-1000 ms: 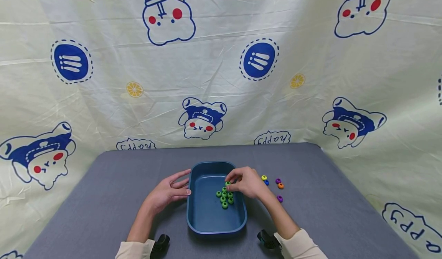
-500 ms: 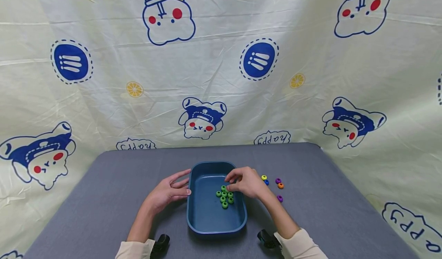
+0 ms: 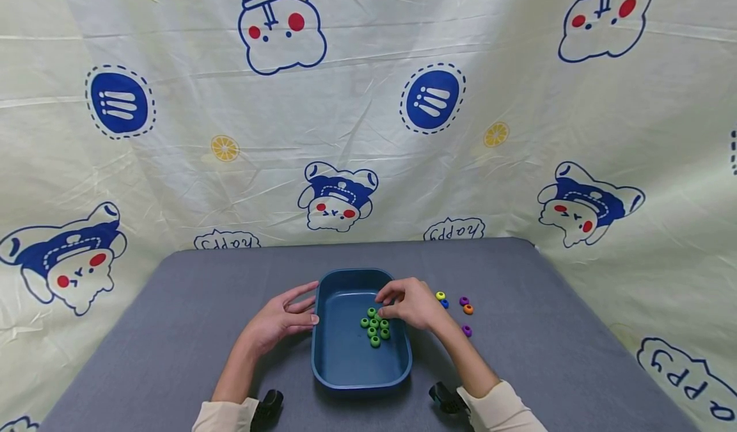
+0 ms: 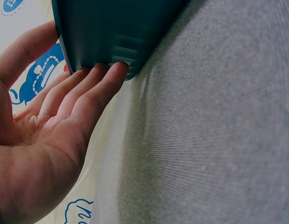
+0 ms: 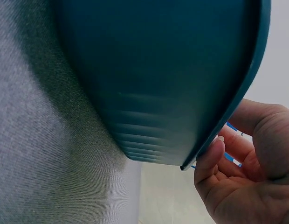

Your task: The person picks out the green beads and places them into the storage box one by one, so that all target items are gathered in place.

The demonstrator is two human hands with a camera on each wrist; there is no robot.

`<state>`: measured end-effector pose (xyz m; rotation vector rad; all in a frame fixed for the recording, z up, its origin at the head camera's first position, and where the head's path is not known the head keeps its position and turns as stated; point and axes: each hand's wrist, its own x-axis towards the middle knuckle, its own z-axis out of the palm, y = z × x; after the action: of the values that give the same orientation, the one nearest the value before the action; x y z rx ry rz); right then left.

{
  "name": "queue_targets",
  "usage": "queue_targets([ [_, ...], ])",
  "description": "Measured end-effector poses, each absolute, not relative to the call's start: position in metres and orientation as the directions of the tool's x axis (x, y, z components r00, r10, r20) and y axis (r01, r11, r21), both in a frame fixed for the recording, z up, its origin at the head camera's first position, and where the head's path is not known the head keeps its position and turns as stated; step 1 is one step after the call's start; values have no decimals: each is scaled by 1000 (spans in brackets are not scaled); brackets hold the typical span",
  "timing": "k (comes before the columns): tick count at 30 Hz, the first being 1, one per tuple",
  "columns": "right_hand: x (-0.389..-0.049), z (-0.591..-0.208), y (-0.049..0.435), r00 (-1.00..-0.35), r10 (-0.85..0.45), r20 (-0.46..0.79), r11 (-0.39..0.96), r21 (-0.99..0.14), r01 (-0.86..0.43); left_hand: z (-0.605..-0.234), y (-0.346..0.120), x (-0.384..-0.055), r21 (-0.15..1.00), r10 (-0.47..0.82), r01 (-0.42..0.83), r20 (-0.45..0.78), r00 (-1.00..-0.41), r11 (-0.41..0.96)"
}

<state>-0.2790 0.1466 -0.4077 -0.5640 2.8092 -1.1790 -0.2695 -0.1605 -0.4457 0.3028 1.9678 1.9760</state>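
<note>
A dark blue rectangular tray (image 3: 340, 361) rests on the grey table. Several green beads (image 3: 375, 342) lie loosely clustered inside, right of its middle. My left hand (image 3: 282, 320) touches the tray's left side with spread fingers; the left wrist view shows those fingertips along the tray's outer wall (image 4: 102, 37). Reaching over the right rim, my right hand (image 3: 411, 304) has its bent fingers and thumb just above the upper beads, with a gap between index finger and thumb. In the right wrist view the tray wall (image 5: 149, 93) hides the fingertips.
Right of the tray lie a yellow bead (image 3: 440, 296), a blue bead (image 3: 444, 304), an orange bead (image 3: 468, 309) and two purple beads, one farther back (image 3: 464, 301) and one nearer (image 3: 466, 331). A printed pale cloth (image 3: 368, 131) hangs behind the table.
A green bead seen at my right fingertips one second ago no longer shows there. The cluster's upper beads have shifted slightly. My left hand and the tray stay put.
</note>
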Motion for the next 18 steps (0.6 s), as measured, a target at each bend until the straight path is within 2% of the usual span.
queue_targets([
  [18, -277, -409, 146, -933, -348, 96, 627, -715, -308, -444, -162, -268, 996, 364, -84, -93, -927, 41],
])
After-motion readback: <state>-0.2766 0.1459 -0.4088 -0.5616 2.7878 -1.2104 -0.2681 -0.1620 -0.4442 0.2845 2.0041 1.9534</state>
